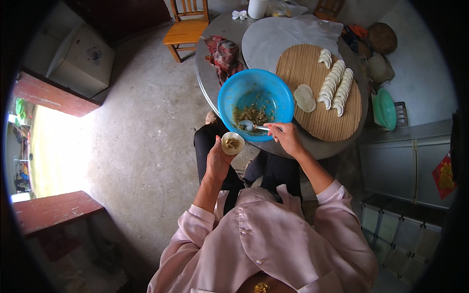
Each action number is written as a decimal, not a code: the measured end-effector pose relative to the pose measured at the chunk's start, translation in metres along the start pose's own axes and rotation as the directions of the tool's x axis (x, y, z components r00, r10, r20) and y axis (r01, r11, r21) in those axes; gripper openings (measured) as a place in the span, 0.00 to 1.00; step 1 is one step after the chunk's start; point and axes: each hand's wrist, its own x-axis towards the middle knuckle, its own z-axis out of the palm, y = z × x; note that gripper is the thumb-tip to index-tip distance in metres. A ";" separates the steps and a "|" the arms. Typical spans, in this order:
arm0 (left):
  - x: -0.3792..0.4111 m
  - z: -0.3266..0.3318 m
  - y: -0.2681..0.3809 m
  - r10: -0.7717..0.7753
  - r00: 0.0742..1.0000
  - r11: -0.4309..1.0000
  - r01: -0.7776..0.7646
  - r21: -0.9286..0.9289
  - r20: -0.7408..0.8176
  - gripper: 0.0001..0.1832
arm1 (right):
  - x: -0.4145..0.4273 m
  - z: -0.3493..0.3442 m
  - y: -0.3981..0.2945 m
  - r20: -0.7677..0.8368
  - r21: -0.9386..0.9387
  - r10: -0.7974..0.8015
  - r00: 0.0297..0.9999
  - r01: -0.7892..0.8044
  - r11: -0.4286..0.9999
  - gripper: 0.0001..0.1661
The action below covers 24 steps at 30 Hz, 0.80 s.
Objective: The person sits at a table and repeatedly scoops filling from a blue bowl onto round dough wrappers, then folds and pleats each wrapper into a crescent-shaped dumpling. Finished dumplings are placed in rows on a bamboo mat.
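My left hand (218,161) holds a round dumpling wrapper (239,149) with a mound of filling (232,143) on it, just beside a blue plastic basin (256,77). In my right hand (287,138) is the handle of a metal spoon (247,125), whose bowl lies inside the basin by the chopped filling (256,114). To the right, a round slatted mat (293,69) bears rows of folded dumplings (331,82) and a small pile of flat wrappers (305,98).
A crumpled red patterned cloth (225,55) lies on the round table (203,75), left of the basin. Plastic film (311,27) and a white container (257,9) are at the back. A wooden chair (187,31) stands beyond the table; a green basin (384,109) is at the right.
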 end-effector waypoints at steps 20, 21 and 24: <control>0.008 0.037 0.020 0.040 0.992 0.998 -0.034 -0.048 0.116 0.31 | -0.059 0.004 -0.054 -0.158 -0.008 -0.236 0.959 0.238 0.971 0.18; 0.008 0.041 0.021 0.035 0.990 0.998 -0.027 -0.056 0.135 0.31 | -0.063 0.004 -0.058 -0.122 -0.167 -0.362 0.924 0.340 0.925 0.13; 0.010 0.048 0.022 0.039 0.988 0.998 -0.031 -0.057 0.152 0.34 | -0.072 0.009 -0.068 0.110 -0.529 -0.689 0.717 0.629 0.570 0.17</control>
